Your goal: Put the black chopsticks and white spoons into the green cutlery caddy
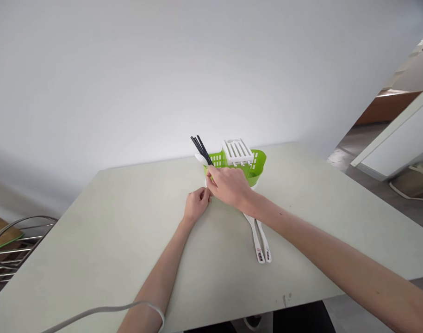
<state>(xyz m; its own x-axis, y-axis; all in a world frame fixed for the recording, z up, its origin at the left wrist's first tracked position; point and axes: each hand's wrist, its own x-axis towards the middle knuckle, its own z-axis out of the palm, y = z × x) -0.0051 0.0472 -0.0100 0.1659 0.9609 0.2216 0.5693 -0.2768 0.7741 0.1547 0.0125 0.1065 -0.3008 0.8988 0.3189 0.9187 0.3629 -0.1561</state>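
Observation:
A green plastic basket [262, 162] with slotted sides and a white slotted rack [237, 150] stands near the wall. Several black chopsticks [202, 149] and a white spoon [199, 158] lean out of its left end. My right hand [230, 185] reaches across the basket's front, fingers curled in at its left end, below the chopsticks. Close by, my left hand [196, 203] rests on the table, fingers curled, almost touching the right fingertips. Whatever either hand grips is hidden. Two white-handled utensils [258, 240] lie under my right forearm, their far ends covered.
The pale table [135, 222] meets a white wall behind. A grey cable [103, 309] crosses my left forearm. Metal rails of a chair or rack [20, 236] stand off the left edge. Floor and a white panel [402, 138] show at right.

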